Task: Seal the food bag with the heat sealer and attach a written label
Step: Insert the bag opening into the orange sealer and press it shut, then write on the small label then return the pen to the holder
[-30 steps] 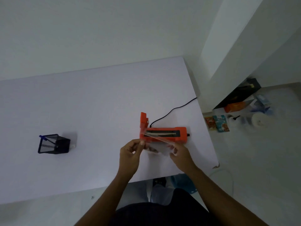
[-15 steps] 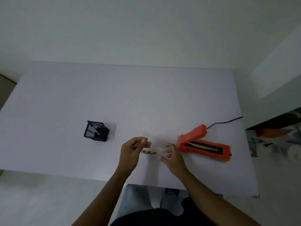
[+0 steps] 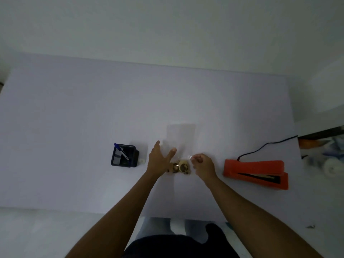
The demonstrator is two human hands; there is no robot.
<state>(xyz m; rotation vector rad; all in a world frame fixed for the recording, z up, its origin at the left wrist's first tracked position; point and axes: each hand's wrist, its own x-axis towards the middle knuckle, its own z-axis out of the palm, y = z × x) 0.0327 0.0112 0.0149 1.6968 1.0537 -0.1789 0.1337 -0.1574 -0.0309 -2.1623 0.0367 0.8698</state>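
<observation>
1. Head view, progress: I see the food bag (image 3: 181, 165) lying on the counter (image 3: 74, 112) between my hands, well apart from the heat sealer (image 3: 256, 172). I judge sealing finished or nearly so, though no seam is discernible. Labelling remains: no label is visible.
2. Head view, hands: left hand (image 3: 160, 159) spread flat, fingers straight, at the bag's left edge; right hand (image 3: 203, 164) pinches the bag's plastic.
3. Head view, count: one bag, one sealer, one pen holder (image 3: 124, 155), one pen (image 3: 121, 151).
</observation>
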